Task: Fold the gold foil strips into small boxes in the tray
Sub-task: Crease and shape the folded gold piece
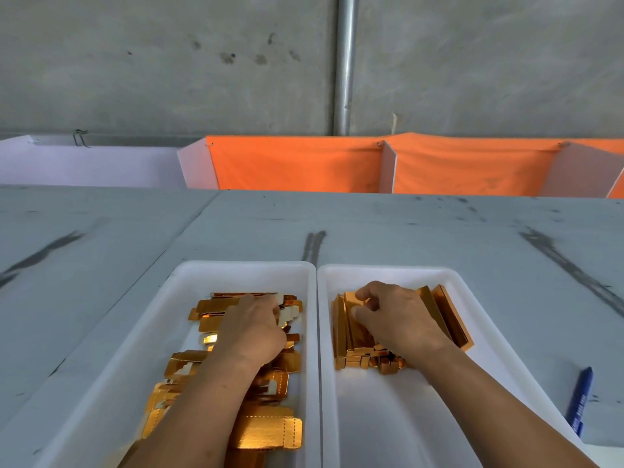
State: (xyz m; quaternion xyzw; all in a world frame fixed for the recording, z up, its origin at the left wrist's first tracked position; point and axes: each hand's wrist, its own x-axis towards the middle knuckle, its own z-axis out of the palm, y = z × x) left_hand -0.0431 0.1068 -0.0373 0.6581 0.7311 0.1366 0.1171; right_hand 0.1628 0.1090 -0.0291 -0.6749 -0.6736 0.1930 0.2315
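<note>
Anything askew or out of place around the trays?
Nothing damaged or spilled. The flat gold strips lie jumbled in the left tray; a blue pen lies stray on the table beside the right tray.

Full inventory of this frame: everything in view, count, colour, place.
white plastic trays: two, white, side by side on the table
flat gold foil strips: a pile, too many to count, gold, left tray
folded gold foil boxes: a cluster, gold, far part of the right tray
blue pen: one, blue, on the table right of the trays
grey table: one, grey, scuffed
orange cloth panels: two or more, orange, behind the table
metal pipe: one, silver, upright on the concrete wall
left hand: on the strips, fingertips hidden
right hand: fingers curled on the boxes
</note>
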